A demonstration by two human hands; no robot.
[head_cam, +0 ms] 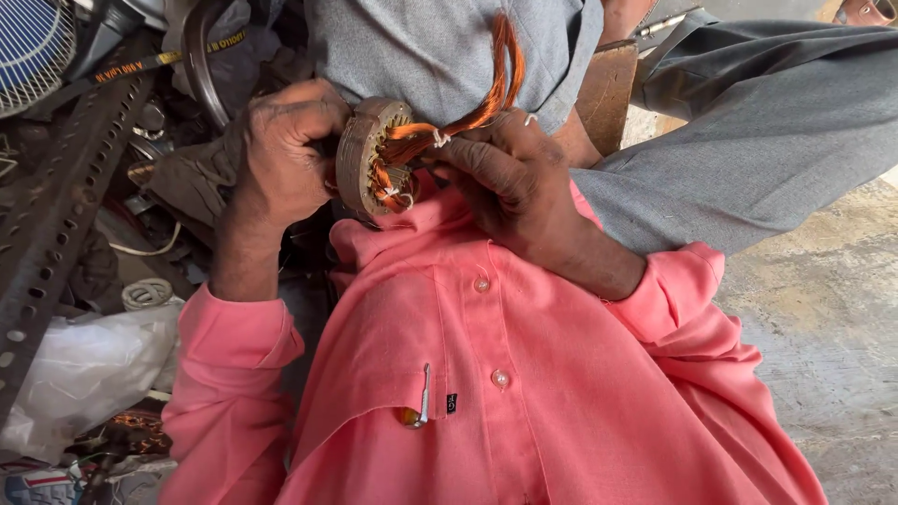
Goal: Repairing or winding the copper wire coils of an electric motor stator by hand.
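The left hand gripped a round grey metal motor ring. The right hand pinched its orange copper wires above a rough grey concrete floor.

The 2 hands work in a tight pocket above the chest, closed in behind by the grey trousers and in front by the pink shirt. To the left, a perforated metal bar, a fan grille and a white plastic bag crowd the way. The bare concrete floor on the right lies open.
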